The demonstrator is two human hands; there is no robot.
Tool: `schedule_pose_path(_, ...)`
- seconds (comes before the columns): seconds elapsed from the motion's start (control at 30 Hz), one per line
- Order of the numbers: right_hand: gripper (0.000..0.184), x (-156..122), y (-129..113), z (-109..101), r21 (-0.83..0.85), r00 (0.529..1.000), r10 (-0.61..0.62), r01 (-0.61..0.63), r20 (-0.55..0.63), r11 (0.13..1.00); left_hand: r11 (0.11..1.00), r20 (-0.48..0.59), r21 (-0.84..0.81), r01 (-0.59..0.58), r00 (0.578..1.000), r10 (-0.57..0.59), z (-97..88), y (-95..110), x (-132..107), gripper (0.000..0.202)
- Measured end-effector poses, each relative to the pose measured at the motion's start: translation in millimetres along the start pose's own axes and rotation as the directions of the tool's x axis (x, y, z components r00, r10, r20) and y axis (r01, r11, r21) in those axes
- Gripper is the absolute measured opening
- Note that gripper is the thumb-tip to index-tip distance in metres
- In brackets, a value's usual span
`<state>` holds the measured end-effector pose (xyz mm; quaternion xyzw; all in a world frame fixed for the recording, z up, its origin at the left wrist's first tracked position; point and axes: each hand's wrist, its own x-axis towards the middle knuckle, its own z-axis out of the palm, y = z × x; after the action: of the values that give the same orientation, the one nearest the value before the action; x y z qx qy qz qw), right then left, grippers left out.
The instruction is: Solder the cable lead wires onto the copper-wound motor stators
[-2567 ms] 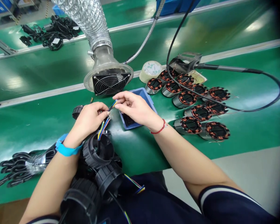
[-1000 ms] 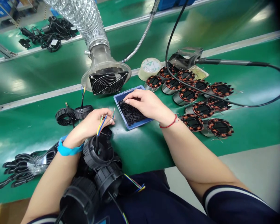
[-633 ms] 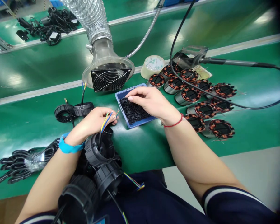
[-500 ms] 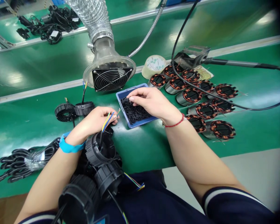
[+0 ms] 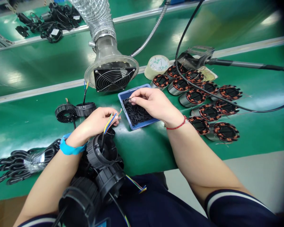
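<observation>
My left hand (image 5: 101,121) is closed on thin coloured wires (image 5: 111,121), whose bared ends stick up past the fingertips. They come out of a black round plastic housing (image 5: 101,151) just below the hand. My right hand (image 5: 150,102) is over a blue bin (image 5: 132,127) filled with short black tubes (image 5: 138,115). Its thumb and forefinger are pinched together at the bin's far left part, with a small dark piece, seemingly one of these tubes, at the tips. The other fingers of this hand are mostly hidden.
Several copper-wound stators (image 5: 195,96) stand to the right, beside a roll of clear tape (image 5: 156,67). A fume extractor with a fan (image 5: 115,78) hangs behind the bin. A black cable (image 5: 180,47) loops overhead. More housings (image 5: 66,113) and a bundled cord (image 5: 30,162) lie left.
</observation>
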<state>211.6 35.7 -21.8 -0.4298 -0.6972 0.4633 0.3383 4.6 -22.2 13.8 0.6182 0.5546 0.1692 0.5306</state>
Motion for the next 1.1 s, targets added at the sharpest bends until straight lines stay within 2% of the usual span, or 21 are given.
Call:
schedule_pose_path(0.1, 0.012, -3, -5, 1, -0.089, 0.997, -0.045, 0.050, 0.056, 0.995, 1.000, -0.011, 0.003, 0.006, 1.000, -0.006, 0.2, 0, 1, 0.028)
schedule_pose_path(0.23, 0.014, -7, -11, 2, -0.279, 0.978, -0.153, 0.188, 0.143, 0.942, 1.000, -0.016, 0.001, 0.021, 1.000, -0.021, 0.9, -2, 3, 0.028)
schedule_pose_path(0.37, 0.016, -7, -10, 3, -0.335, 0.966, -0.205, 0.247, 0.157, 0.909, 1.000, 0.000, 0.022, 0.011, 1.000, -0.011, 0.1, -3, 3, 0.028)
schedule_pose_path(0.67, 0.016, -7, -9, 4, -0.340, 0.959, -0.219, 0.270, 0.180, 0.901, 0.997, 0.022, 0.064, -0.030, 0.999, 0.029, -0.7, -4, 5, 0.027)
schedule_pose_path(0.9, 0.015, -7, -10, 3, -0.240, 0.965, -0.214, 0.246, 0.152, 0.939, 0.994, 0.027, 0.096, -0.047, 0.999, 0.045, -1.9, -2, 3, 0.028)
schedule_pose_path(1.1, 0.015, -7, -12, 3, -0.251, 0.969, -0.203, 0.233, 0.142, 0.940, 0.996, 0.034, 0.074, -0.056, 0.998, 0.054, -1.5, -5, 4, 0.027)
